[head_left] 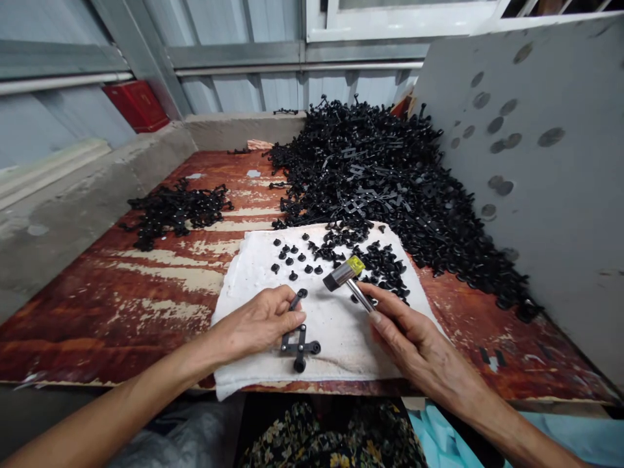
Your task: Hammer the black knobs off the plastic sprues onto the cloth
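At the far left of the counter [121,305], a small pile [175,208] of black plastic frames lies well apart from the work. The left hand [258,322] rests on the white cloth [336,344], its fingers curled shut on the upper arm of a black cross-shaped piece [298,343]. That piece lies flat on the cloth near its front edge, with round caps at its arm ends. Beyond it, loose caps [292,257] are scattered over the cloth. Further right, the hammer [344,273] hangs tilted above the cloth, its dark head with the yellow label just right of the gripped arm and clear of it. The right hand [404,331] is closed round the thin metal handle, low down. Behind, a large heap [390,175] of the same black parts spills onto the cloth's far corner and banks against the grey board [536,162] on the right.

The work in hand looks like a hammer stroke on the piece, and it calls for care more than force. The piece should sit flat on the cloth, which cushions it and damps any bounce. The left fingertips are close to the head's likely path, so they are best drawn back along the arm. A short tap from the wrist, landing square, should serve better than a swing, since a glancing hit could skid the piece or nick a finger.
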`<state>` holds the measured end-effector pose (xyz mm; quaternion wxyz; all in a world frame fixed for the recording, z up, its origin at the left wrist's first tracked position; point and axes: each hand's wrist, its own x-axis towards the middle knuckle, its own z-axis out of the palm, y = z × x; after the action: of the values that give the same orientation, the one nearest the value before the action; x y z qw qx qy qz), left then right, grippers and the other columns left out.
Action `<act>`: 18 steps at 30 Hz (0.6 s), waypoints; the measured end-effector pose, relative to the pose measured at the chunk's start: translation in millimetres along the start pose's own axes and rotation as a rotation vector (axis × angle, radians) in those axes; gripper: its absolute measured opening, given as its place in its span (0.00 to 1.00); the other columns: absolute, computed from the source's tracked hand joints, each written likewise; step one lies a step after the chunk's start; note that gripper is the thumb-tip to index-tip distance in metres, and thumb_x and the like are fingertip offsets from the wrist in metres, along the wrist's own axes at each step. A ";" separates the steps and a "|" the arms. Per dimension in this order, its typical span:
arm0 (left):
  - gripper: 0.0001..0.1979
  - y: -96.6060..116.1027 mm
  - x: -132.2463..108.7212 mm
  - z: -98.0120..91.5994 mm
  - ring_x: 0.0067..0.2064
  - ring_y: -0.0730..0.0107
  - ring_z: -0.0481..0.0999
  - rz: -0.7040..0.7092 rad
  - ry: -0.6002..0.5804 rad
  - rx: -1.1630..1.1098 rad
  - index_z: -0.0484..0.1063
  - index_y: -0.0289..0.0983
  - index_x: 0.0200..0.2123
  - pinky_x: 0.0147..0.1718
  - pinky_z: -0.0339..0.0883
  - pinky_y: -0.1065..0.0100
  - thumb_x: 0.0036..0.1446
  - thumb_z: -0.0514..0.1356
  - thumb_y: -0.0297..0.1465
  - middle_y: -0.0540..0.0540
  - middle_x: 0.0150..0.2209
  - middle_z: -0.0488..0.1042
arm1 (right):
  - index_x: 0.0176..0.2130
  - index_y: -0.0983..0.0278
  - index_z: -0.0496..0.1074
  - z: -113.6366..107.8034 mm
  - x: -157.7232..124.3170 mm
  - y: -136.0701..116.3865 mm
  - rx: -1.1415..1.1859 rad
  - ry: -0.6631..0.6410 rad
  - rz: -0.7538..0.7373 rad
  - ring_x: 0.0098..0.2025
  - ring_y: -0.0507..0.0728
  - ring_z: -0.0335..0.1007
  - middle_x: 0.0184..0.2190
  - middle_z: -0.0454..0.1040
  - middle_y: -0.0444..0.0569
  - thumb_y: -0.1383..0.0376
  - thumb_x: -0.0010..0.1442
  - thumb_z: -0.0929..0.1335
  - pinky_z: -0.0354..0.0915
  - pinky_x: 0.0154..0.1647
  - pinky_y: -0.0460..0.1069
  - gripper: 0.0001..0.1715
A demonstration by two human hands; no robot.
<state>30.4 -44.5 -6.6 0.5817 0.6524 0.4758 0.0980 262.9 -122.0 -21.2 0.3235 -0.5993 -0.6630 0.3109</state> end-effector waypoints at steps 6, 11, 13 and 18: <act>0.18 -10.9 2.4 -1.9 0.21 0.80 0.53 0.088 0.024 0.041 0.57 0.39 0.27 0.19 0.47 0.76 0.56 0.53 0.47 0.59 0.21 0.54 | 0.61 0.65 0.65 0.1 -1.1 0.4 0.015 -0.033 -0.018 0.32 0.59 0.76 0.33 0.80 0.51 0.61 0.66 0.57 0.73 0.34 0.51 0.27; 0.19 -3.8 2.1 -4.8 0.18 0.81 0.52 0.031 0.037 0.130 0.59 0.38 0.23 0.17 0.43 0.75 0.53 0.53 0.47 0.55 0.20 0.63 | 0.61 0.66 0.64 2.0 -2.0 1.3 -0.006 -0.024 -0.018 0.33 0.61 0.77 0.32 0.80 0.52 0.61 0.66 0.57 0.73 0.35 0.53 0.28; 0.19 0.0 2.7 -5.3 0.18 0.81 0.51 0.024 0.060 0.147 0.59 0.38 0.22 0.16 0.42 0.75 0.52 0.53 0.48 0.55 0.18 0.62 | 0.61 0.66 0.65 2.6 -2.3 1.1 -0.011 -0.014 -0.023 0.34 0.61 0.77 0.34 0.81 0.53 0.61 0.66 0.57 0.74 0.35 0.53 0.28; 0.20 2.5 4.3 -4.5 0.17 0.81 0.48 0.001 0.072 0.145 0.59 0.38 0.20 0.16 0.40 0.75 0.50 0.54 0.48 0.57 0.16 0.58 | 0.61 0.67 0.65 1.8 -2.3 -0.2 0.028 -0.008 -0.050 0.34 0.58 0.77 0.40 0.81 0.54 0.62 0.65 0.57 0.73 0.36 0.51 0.28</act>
<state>30.9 -38.0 -5.0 0.5155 0.6891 0.5019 0.0870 261.5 -124.4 -22.3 0.3369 -0.5767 -0.6745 0.3146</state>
